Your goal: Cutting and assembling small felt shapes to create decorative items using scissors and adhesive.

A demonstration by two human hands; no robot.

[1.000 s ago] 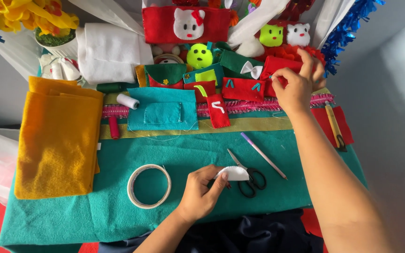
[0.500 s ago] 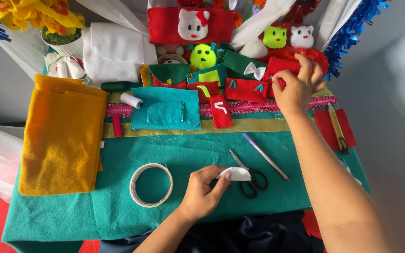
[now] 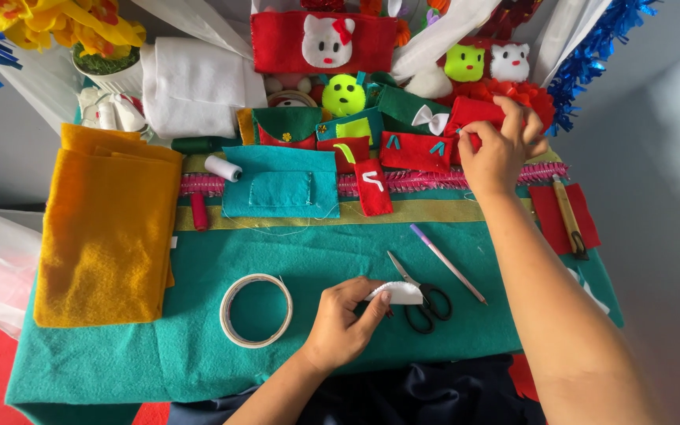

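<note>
Head view, looking down on teal felt-covered surface [image 3: 198,354]. Left hand [image 3: 340,327] pinching small white felt piece [image 3: 399,293] between thumb and fingers, just beside black-handled scissors [image 3: 423,299] and near round roll of white tape [image 3: 256,310]. Right hand [image 3: 497,149] reaching far back, fingers closed on red felt piece [image 3: 474,114] among small felt pouches. Purple pen [image 3: 448,264] lying between both hands. Folded mustard-yellow felt [image 3: 108,228] at left.
</note>
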